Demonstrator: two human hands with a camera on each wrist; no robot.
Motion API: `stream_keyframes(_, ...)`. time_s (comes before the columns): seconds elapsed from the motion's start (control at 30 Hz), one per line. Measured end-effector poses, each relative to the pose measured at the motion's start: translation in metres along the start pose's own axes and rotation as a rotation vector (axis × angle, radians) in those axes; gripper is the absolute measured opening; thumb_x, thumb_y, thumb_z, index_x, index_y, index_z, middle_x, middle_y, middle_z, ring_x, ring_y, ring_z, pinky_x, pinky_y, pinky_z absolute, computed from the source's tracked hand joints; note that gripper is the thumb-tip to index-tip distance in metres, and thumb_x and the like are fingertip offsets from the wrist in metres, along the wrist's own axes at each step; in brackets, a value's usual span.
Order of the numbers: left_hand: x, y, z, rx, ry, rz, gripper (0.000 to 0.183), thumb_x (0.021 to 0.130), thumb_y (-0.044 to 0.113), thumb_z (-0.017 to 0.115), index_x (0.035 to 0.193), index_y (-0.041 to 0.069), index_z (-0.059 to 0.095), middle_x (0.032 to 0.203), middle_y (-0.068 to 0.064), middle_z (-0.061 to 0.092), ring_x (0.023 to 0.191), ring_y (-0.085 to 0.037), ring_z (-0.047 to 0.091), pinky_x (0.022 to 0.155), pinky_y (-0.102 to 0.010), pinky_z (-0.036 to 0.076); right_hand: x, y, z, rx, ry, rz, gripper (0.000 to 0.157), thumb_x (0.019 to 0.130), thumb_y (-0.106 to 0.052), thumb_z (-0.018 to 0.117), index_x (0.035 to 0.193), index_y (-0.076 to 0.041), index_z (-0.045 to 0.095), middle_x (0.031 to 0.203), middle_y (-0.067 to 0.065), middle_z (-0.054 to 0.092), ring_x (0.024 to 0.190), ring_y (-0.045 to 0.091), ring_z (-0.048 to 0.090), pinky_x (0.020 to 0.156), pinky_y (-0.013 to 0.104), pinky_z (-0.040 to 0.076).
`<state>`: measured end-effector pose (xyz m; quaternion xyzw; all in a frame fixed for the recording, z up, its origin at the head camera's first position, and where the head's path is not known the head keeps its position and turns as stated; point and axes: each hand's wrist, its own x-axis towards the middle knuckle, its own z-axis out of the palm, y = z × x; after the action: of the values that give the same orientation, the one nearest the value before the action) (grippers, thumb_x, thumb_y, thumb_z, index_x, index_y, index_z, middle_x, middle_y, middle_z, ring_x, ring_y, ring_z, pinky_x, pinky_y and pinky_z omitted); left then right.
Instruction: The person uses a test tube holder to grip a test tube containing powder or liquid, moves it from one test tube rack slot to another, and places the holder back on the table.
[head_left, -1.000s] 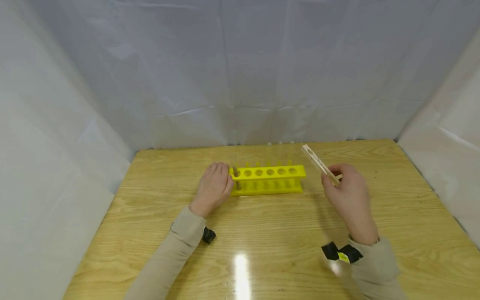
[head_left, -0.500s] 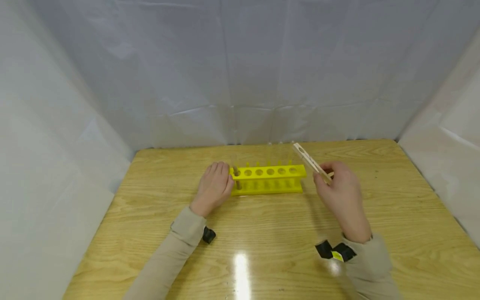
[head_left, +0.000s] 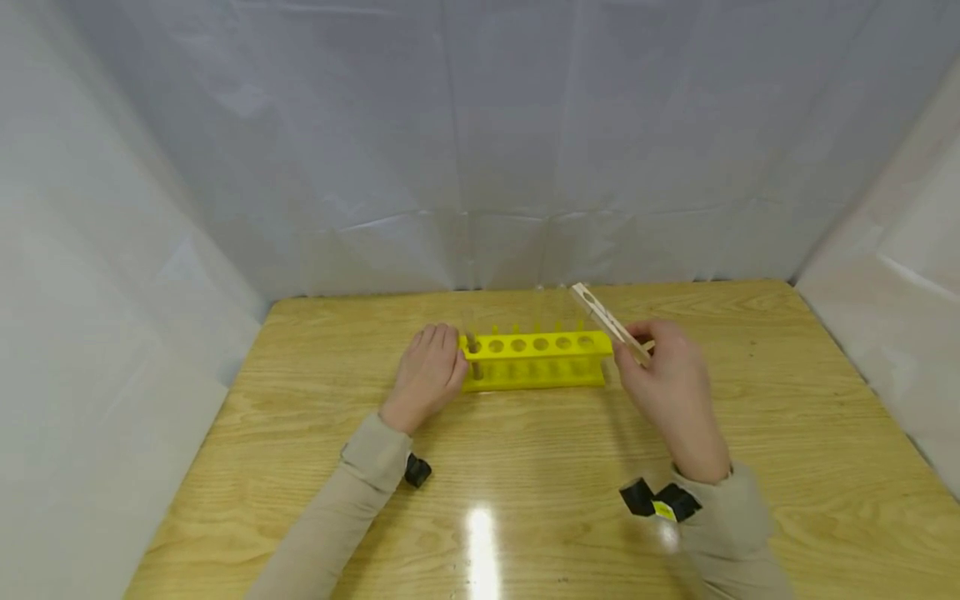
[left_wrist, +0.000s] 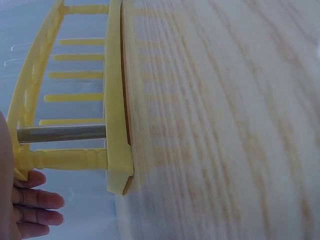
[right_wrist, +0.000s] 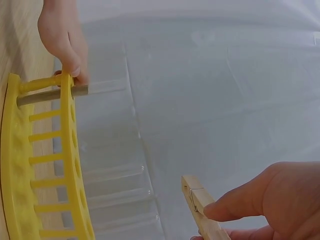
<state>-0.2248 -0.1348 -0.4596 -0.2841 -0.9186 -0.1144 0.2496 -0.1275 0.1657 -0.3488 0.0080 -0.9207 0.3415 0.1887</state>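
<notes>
A yellow test tube rack [head_left: 534, 345] stands upright on the table. My left hand [head_left: 429, 367] grips the left end of its top plate, thumb in front. In the leftmost hole stands a test tube [right_wrist: 45, 96] with grey-brown contents; its upper part is clear. Three clear tubes [right_wrist: 117, 197] sit over pegs along the rack's back, faint in the head view. My right hand [head_left: 671, 387] pinches a wooden test tube clamp [head_left: 604, 317] near its rear end. The clamp slants up and left above the rack's right end, its jaws together with no tube between them.
The wooden table [head_left: 360, 533] has its back edge just behind the rack. Grey plastic sheeting [head_left: 495, 150] hangs behind, and pale sheeting [head_left: 112, 317] stands at both sides. Black wrist cameras [head_left: 660, 500] sit on both sleeves.
My right hand has moved left with the wooden clamp, bringing the clamp's tip from right of the rack to above its right end. The left hand and rack have stayed still.
</notes>
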Motion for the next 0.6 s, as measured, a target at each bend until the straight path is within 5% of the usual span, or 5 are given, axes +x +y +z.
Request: stream_keyframes(0.6, 0.001, 0.002, 0.0, -0.005, -0.012, 0.003, 0.031, 0.096, 0.019, 0.03, 0.096, -0.003, 0.052, 0.089, -0.018, 0.053, 0.08, -0.034, 0.048, 0.073, -0.043, 0.041, 0.005, -0.013, 0.007, 0.019, -0.015, -0.06, 0.021, 0.09, -0.014, 0.067, 0.105, 0.002, 0.067, 0.099, 0.019, 0.065, 0.074, 0.029, 0.06, 0.058, 0.036, 0.046)
